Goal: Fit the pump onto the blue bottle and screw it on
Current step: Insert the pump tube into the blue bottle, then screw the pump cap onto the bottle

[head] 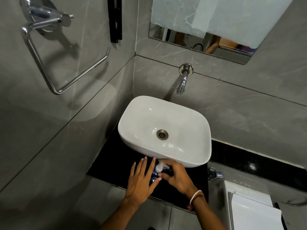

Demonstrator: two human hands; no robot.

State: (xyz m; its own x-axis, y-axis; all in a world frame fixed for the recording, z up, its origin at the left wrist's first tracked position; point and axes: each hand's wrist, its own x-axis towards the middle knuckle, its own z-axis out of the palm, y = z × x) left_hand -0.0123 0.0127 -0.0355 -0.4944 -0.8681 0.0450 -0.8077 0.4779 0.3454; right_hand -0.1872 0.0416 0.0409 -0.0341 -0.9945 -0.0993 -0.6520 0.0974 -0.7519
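Note:
A small blue bottle point(154, 175) stands on the black counter point(106, 165) just in front of the white basin. A clear plastic pump point(162, 166) sits on top of the bottle, its spout pointing right. My left hand point(141, 181) is beside the bottle on its left, fingers stretched out toward the basin, thumb touching the bottle's lower side. My right hand point(177, 177) is on the bottle's right, its fingers curled around the pump's collar; most of the bottle is hidden between the two hands.
The white basin point(132, 112) fills the counter behind the hands, with a chrome wall tap point(182, 83) over it. A chrome towel ring point(63, 70) hangs on the left wall. A white toilet tank point(249, 211) and a small chrome valve point(215, 175) are at the right.

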